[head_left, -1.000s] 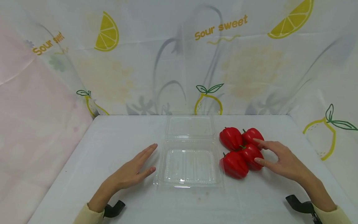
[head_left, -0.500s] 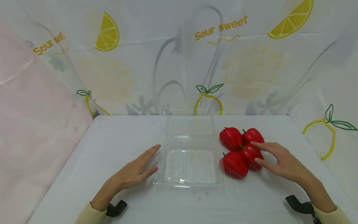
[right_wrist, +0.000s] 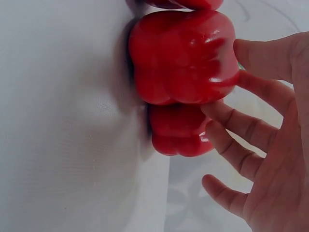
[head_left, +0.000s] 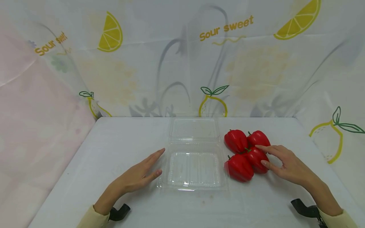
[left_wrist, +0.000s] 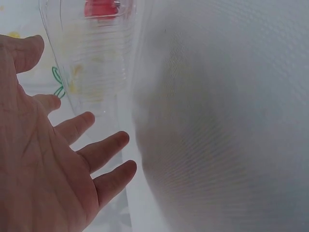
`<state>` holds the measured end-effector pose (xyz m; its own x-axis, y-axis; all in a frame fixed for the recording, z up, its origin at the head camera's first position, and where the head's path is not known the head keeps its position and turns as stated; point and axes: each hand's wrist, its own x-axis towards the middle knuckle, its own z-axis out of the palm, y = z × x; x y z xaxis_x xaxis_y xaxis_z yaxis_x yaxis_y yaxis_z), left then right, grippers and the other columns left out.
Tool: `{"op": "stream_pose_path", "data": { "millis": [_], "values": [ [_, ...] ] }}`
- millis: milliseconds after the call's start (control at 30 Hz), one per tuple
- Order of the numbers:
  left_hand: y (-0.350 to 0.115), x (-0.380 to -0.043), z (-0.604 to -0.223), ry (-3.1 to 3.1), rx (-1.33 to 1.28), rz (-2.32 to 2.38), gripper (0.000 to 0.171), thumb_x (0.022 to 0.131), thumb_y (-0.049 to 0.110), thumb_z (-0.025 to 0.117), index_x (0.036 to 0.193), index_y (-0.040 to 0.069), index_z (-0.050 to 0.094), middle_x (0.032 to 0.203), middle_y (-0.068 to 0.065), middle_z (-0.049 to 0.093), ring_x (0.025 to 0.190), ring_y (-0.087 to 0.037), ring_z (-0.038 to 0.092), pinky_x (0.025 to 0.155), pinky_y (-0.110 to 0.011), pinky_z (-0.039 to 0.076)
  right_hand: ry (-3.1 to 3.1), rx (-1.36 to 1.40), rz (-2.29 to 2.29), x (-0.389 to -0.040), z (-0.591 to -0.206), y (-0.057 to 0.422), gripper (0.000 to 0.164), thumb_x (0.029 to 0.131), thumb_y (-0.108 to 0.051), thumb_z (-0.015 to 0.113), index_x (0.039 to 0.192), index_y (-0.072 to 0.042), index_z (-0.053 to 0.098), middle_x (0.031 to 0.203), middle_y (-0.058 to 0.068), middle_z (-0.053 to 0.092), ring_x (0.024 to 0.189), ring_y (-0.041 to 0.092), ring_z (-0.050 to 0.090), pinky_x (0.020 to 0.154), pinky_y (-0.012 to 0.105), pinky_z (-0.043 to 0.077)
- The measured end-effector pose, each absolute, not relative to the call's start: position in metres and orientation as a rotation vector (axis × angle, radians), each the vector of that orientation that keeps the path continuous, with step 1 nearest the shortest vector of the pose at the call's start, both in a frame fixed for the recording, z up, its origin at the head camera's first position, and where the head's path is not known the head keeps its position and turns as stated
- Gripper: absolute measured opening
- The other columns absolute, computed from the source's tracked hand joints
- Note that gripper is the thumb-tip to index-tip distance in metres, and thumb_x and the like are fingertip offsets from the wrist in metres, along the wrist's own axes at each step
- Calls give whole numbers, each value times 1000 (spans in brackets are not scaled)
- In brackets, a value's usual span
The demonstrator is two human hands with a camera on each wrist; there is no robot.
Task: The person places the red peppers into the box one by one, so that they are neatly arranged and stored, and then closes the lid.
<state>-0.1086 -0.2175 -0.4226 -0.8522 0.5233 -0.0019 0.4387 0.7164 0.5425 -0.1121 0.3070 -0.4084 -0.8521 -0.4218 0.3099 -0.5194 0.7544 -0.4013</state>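
Several red bell peppers lie clustered on the right of the white table. My right hand [head_left: 286,164] is at the nearest right-hand pepper [head_left: 256,160], thumb and fingers loosely spread at its side. In the right wrist view that bell pepper [right_wrist: 183,58] sits before the fingertips, with another pepper [right_wrist: 178,130] beyond; whether the fingers touch it is hard to tell. A clear plastic clamshell box [head_left: 195,169] lies unfolded mid-table, its lid [head_left: 194,129] toward the back. Beside its left edge is my left hand [head_left: 135,177], fingers straight and holding nothing; the left wrist view shows its palm [left_wrist: 38,159].
The remaining peppers are one at front left [head_left: 239,167], one at back left [head_left: 235,141] and one at back right [head_left: 259,137]. The front left one is close against the box's right side. A lemon-print cloth [head_left: 182,63] hangs behind the table [head_left: 128,133].
My left hand has shifted slightly right, toward the box. The right index finger has moved a little left and down over the near pepper. Peppers and box stay where they were.
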Motion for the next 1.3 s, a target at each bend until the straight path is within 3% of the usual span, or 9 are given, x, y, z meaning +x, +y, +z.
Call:
{"op": "stream_pose_path", "data": {
  "millis": [167,567,1300],
  "values": [
    [-217,-108,-424,2757,766,807,70,100,51,48,158,40,10,162,6,20,144,-21,29,108,-56,35,-2724,774,691,-114,-410,308,64,76,-12,83,135,-21,60,116,-2,63,103,14,55,75,44,55],
    [-217,-107,-427,2749,755,802,70,100,51,49,158,40,12,161,10,20,143,-20,30,108,-56,35,-2707,790,697,-115,-412,310,66,74,-10,85,134,-20,60,113,-4,63,99,17,56,74,43,55],
    [-216,-107,-428,2754,770,788,68,100,52,46,158,38,14,161,8,22,143,-21,30,108,-56,35,-2721,696,684,-112,-411,309,57,75,-20,86,127,-18,64,100,-10,62,91,16,56,71,42,54]
  ]
}}
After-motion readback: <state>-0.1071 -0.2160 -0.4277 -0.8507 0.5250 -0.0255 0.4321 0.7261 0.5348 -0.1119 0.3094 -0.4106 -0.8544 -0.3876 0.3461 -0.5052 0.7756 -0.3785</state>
